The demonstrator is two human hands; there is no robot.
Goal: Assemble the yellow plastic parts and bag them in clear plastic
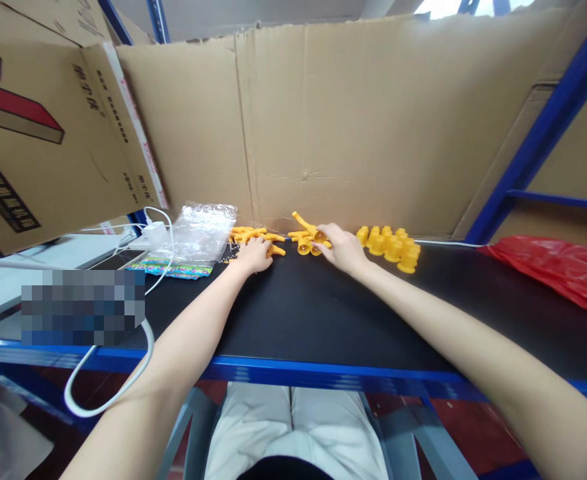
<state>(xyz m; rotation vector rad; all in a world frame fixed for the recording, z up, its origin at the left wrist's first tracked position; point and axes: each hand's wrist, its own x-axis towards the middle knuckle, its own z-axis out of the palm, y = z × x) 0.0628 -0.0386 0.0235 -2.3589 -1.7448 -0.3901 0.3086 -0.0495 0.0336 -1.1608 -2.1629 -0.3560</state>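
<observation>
- At the bottom of the frame, the person's light trousers (293, 433) show, with grey chair arms (192, 420) on either side.
- Above them, a blue rail (323, 372) runs across the lower frame along the front of the black tabletop (303, 320).
- At the lower left, a white cable (148, 343) loops over the rail and the left forearm; a pixelated patch hides what lies beside it.
- Left of centre, the left hand (255, 256) reaches palm down onto a loose heap of orange-yellow stems (246, 233). Its fingers are bent over them; I cannot tell whether they are clamped on one.
- Right of centre, the right hand (344, 247) has thumb and fingers closed on the flared end of a yellow trumpet (301, 219), its thin end tilted to the upper left.
- Just under that, near mid-frame, more trumpets (303, 249) lie with open ends forward.
- Right of the right hand, yellow cups (392, 249) stand in rows.
- Left of the stems, clear bags (198, 230) lie in a pile; at the right edge is a red bag (553, 267).
- Behind, a cardboard sheet (363, 127) spans the upper frame, with a printed box (58, 153) at upper left and a slanting blue post (548, 123) at upper right.
</observation>
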